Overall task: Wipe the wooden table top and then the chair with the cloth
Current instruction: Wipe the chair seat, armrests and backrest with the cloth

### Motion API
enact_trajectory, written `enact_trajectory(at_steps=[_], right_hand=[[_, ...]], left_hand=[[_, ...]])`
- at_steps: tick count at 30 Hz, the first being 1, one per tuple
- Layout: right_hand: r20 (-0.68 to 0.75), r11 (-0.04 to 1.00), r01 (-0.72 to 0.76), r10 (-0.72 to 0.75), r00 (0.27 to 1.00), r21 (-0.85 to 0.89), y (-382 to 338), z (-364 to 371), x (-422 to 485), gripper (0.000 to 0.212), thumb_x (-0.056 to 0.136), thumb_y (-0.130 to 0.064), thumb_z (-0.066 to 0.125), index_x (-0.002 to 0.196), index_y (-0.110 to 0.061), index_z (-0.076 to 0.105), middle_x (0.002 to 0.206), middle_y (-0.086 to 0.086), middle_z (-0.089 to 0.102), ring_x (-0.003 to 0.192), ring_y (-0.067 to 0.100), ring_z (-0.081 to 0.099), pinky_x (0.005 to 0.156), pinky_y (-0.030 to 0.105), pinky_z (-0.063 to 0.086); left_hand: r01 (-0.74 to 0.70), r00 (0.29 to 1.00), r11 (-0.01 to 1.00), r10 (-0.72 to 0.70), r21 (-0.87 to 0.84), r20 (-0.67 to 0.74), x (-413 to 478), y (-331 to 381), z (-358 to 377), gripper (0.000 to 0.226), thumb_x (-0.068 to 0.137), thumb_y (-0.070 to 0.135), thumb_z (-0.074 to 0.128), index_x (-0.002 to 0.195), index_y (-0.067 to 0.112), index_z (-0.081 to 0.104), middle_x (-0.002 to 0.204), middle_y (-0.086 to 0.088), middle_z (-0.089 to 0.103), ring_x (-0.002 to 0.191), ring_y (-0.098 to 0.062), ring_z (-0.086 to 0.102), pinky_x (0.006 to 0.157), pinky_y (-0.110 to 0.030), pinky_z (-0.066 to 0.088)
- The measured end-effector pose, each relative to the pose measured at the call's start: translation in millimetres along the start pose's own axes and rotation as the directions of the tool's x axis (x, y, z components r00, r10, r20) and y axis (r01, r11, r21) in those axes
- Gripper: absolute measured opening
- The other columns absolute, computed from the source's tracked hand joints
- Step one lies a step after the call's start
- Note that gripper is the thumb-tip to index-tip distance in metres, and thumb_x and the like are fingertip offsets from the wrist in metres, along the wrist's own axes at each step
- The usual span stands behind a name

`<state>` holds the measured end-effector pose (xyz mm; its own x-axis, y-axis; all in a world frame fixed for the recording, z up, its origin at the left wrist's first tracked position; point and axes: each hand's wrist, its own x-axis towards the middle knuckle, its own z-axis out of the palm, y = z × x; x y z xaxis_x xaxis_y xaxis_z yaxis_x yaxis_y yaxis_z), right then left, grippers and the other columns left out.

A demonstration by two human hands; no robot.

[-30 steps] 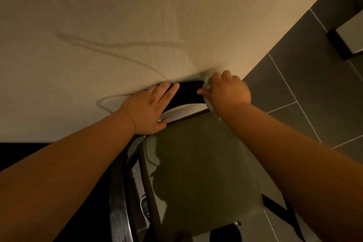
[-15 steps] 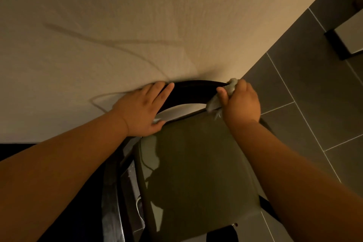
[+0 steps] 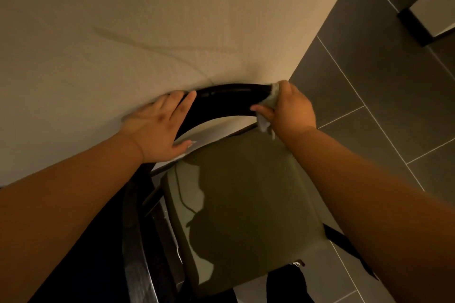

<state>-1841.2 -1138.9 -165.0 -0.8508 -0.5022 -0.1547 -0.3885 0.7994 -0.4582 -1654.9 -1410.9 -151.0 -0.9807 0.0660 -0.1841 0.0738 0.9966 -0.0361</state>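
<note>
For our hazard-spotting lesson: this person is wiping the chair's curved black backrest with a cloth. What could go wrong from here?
1. The backrest sits against the table top, and the left hand lies flat where they meet; fingers may get pinched if the chair shifts.
2. The cloth is bunched in the right hand with a tail dangling; it might slip out.

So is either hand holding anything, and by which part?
The right hand grips the cloth bunched up against the chair rail. The left hand rests flat on it, holding nothing.
</note>
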Motion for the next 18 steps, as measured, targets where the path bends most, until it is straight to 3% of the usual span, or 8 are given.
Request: enact_trajectory(at_steps=[3,6,8,11,13,15,18], right_hand=[[-0.071,0.989,0.110,-0.104,0.992,0.100,-21,-8,7,0.062,0.085,-0.064,0.071,0.118,-0.013,0.059,0.112,0.008,0.065,0.098,0.027,0.063,0.082,0.044,0.054],[0.021,0.993,0.011,-0.013,1.000,0.115,-5,-3,5,0.062,0.086,-0.063,0.071,0.121,-0.014,0.057,0.109,0.003,0.063,0.095,0.023,0.060,0.082,0.041,0.052],[0.125,0.992,-0.118,0.113,0.986,0.035,20,2,-1,0.061,0.086,-0.063,0.071,0.121,-0.015,0.056,0.107,0.000,0.061,0.095,0.022,0.061,0.082,0.038,0.051],[0.186,0.966,-0.193,0.225,0.956,-0.174,37,5,-8,0.064,0.090,-0.063,0.065,0.128,-0.014,0.050,0.118,0.013,0.062,0.106,0.034,0.064,0.083,0.044,0.050],[0.164,0.976,-0.154,0.179,0.970,-0.151,22,0,-4,0.068,0.089,-0.064,0.066,0.130,-0.013,0.050,0.121,0.013,0.062,0.108,0.033,0.062,0.085,0.044,0.050],[0.076,0.998,-0.063,0.064,0.995,-0.019,1,-4,2,0.069,0.085,-0.067,0.068,0.126,-0.014,0.052,0.112,0.006,0.060,0.099,0.026,0.059,0.081,0.042,0.051],[0.030,1.000,0.006,-0.007,1.000,0.016,-9,-6,7,0.066,0.085,-0.068,0.069,0.120,-0.014,0.051,0.103,0.001,0.053,0.089,0.021,0.053,0.073,0.038,0.045]], left_hand=[[-0.016,1.000,1.000,0.015,-0.008,-0.017,2,2,1,0.107,0.087,0.070,0.037,0.167,0.005,0.007,0.156,-0.026,0.030,0.134,-0.044,0.044,0.105,-0.058,0.050],[-0.016,0.999,1.000,0.016,-0.011,-0.027,1,3,0,0.107,0.087,0.069,0.039,0.166,0.004,0.008,0.155,-0.026,0.031,0.133,-0.045,0.045,0.105,-0.060,0.050],[-0.013,1.000,1.000,0.012,-0.005,-0.028,1,3,-1,0.107,0.087,0.069,0.038,0.166,0.005,0.006,0.155,-0.026,0.031,0.133,-0.044,0.044,0.106,-0.059,0.049],[-0.016,0.999,1.000,0.016,0.011,-0.045,1,3,1,0.107,0.086,0.068,0.038,0.166,0.004,0.007,0.154,-0.026,0.032,0.133,-0.044,0.045,0.105,-0.057,0.051],[-0.013,0.998,1.000,0.014,0.022,-0.060,2,2,1,0.107,0.086,0.067,0.038,0.166,0.004,0.008,0.154,-0.026,0.032,0.131,-0.043,0.046,0.104,-0.057,0.052],[-0.010,0.997,1.000,0.011,0.016,-0.073,1,1,2,0.107,0.085,0.067,0.040,0.166,0.003,0.009,0.153,-0.026,0.034,0.130,-0.043,0.046,0.104,-0.056,0.052],[-0.014,0.996,1.000,0.016,0.025,-0.092,1,2,4,0.108,0.085,0.067,0.042,0.166,0.002,0.012,0.152,-0.026,0.036,0.129,-0.043,0.048,0.104,-0.055,0.052]])
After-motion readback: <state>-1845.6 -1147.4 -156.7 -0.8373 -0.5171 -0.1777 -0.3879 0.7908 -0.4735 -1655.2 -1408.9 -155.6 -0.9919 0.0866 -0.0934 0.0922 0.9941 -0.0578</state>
